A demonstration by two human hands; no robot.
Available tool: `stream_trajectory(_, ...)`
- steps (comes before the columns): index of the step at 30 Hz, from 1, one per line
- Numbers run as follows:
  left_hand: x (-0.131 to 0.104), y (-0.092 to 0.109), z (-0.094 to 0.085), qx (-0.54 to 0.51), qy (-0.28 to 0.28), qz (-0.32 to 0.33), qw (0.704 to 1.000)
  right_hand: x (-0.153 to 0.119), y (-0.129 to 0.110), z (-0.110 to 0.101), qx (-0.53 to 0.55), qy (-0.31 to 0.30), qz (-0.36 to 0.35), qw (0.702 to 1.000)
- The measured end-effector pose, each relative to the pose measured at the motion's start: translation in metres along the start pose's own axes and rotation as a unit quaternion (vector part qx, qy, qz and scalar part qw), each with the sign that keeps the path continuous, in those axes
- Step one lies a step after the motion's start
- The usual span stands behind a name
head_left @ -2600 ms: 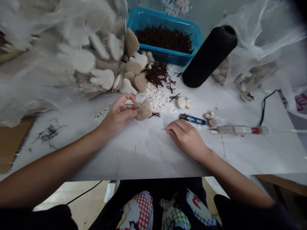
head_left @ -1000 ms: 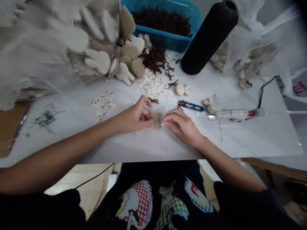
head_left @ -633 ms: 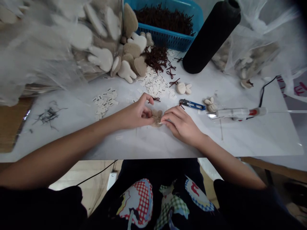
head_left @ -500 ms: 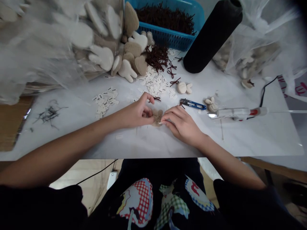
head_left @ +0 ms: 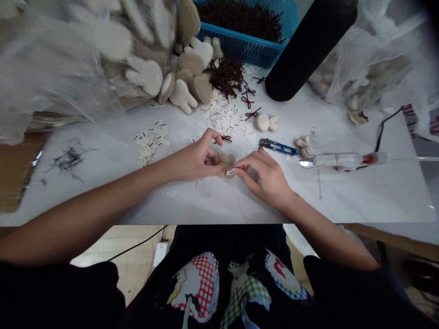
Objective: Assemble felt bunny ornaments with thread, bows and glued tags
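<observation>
A small beige rabbit-shaped piece (head_left: 223,158) lies on the white table in front of me, its two rounded ears pointing away. My left hand (head_left: 200,160) holds it from the left, thumb along its edge, index finger raised and the other fingers curled by the ears. From the right, my right hand (head_left: 265,173) pinches a tiny white printed label (head_left: 230,172) between thumb and fingertip, over the lower part of the rabbit piece. Just beyond my left fingertips is a brown cord bow (head_left: 226,138). Blue-handled thread snips (head_left: 279,147) rest beyond my right hand.
A glue gun (head_left: 343,160) lies at the right, beside small pale rabbit pieces (head_left: 305,147). Loose labels (head_left: 226,116) and brown bows (head_left: 226,77) are heaped at the back, before a blue basket (head_left: 247,50). A black cylinder (head_left: 305,55) stands there. Bagged rabbit shapes (head_left: 146,75) fill the left.
My right hand has shifted slightly, so the label's printed face now shows on the rabbit piece. The left hand stays nearly in place. The whole view has moved a little.
</observation>
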State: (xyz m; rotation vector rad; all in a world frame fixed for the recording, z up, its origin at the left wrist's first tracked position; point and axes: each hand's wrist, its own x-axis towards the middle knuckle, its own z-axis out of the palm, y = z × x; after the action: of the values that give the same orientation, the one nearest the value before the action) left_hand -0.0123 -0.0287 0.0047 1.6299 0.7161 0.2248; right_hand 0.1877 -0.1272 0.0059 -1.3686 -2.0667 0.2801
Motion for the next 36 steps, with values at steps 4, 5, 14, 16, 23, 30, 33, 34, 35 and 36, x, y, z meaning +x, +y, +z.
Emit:
stream_trajectory(4,0.0,0.0,0.0,-0.005,-0.004,-0.002,1.0,-0.014,-0.011,-0.006,0.001,0.009,-0.004,1.0)
stream_trajectory(5,-0.001,0.0,0.0,-0.002,-0.004,-0.004,1.0,-0.019,-0.014,-0.007,-0.003,0.0,-0.015,1.0)
stream_trajectory(14,-0.002,0.005,0.001,0.006,0.005,-0.009,1.0,-0.034,-0.028,0.004,-0.035,-0.018,-0.041,0.998)
stream_trajectory(16,-0.002,0.005,0.001,0.007,0.003,-0.009,1.0,-0.034,-0.028,0.005,-0.029,-0.023,-0.026,0.999)
stream_trajectory(23,-0.002,0.005,0.001,0.006,-0.003,-0.013,1.0,-0.037,-0.028,0.005,-0.012,-0.026,0.001,1.0)
stream_trajectory(30,-0.002,0.006,0.001,-0.002,0.0,-0.017,1.0,-0.036,-0.023,0.004,-0.006,-0.032,-0.005,0.999)
stream_trajectory(33,-0.002,0.006,0.001,0.005,-0.004,-0.015,1.0,-0.036,-0.021,0.002,-0.001,-0.029,-0.01,1.0)
stream_trajectory(34,-0.002,0.006,0.0,0.008,-0.002,-0.013,1.0,-0.036,-0.021,0.002,-0.002,-0.03,-0.014,0.999)
stream_trajectory(35,-0.003,0.006,0.0,0.009,0.001,-0.011,1.0,-0.036,-0.02,0.002,-0.002,-0.034,-0.017,0.999)
stream_trajectory(36,-0.003,0.006,0.0,0.009,0.003,-0.01,1.0,-0.036,-0.02,0.002,0.001,-0.036,-0.02,0.999)
